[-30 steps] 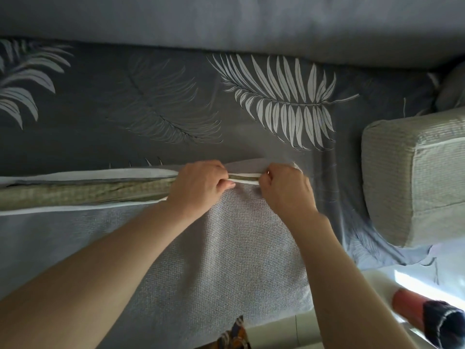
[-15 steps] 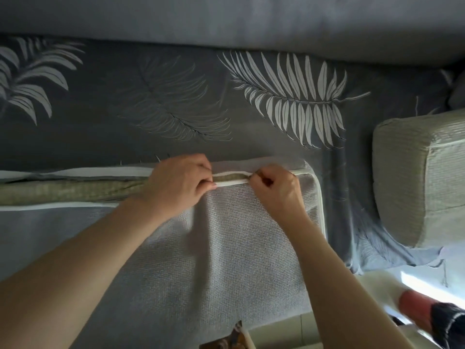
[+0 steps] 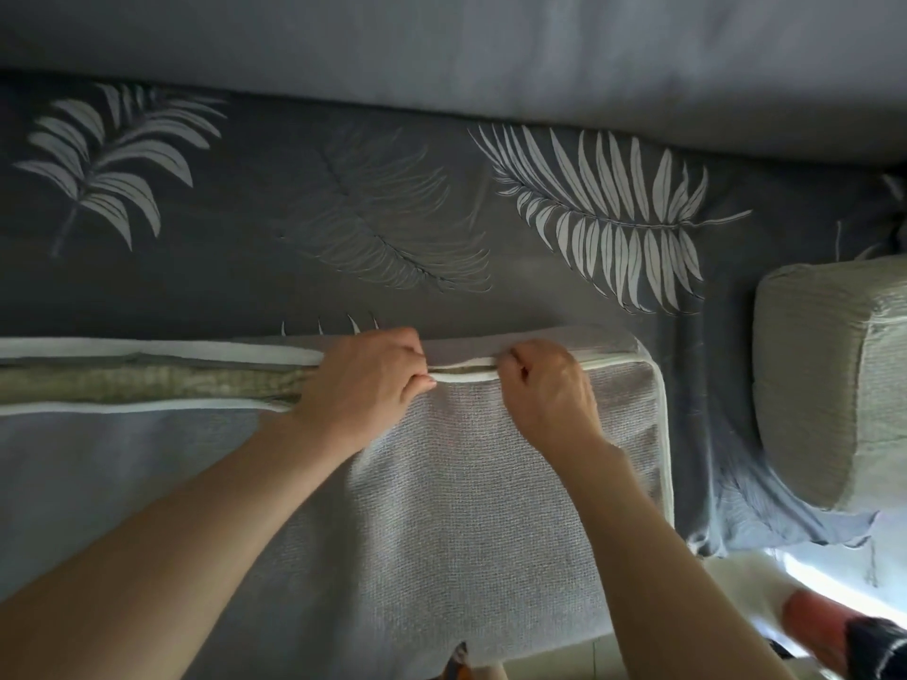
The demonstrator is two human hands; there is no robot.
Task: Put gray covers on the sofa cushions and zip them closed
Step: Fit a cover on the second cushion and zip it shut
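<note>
Your right hand (image 3: 545, 390) pinches the zipper (image 3: 461, 374), left hand (image 3: 363, 385) grasping the gray cover (image 3: 466, 507); open seam runs leftward.

Your right hand (image 3: 545, 385) now pinches farther left along the gray cover (image 3: 466, 507), more zipper closed toward its corner.

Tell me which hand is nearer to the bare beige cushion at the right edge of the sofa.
Right. The right hand pinches the cover's zip edge toward the bare beige cushion, though a gap remains between them. The left hand grips the same opening farther away, on the right hand's far side.
</note>
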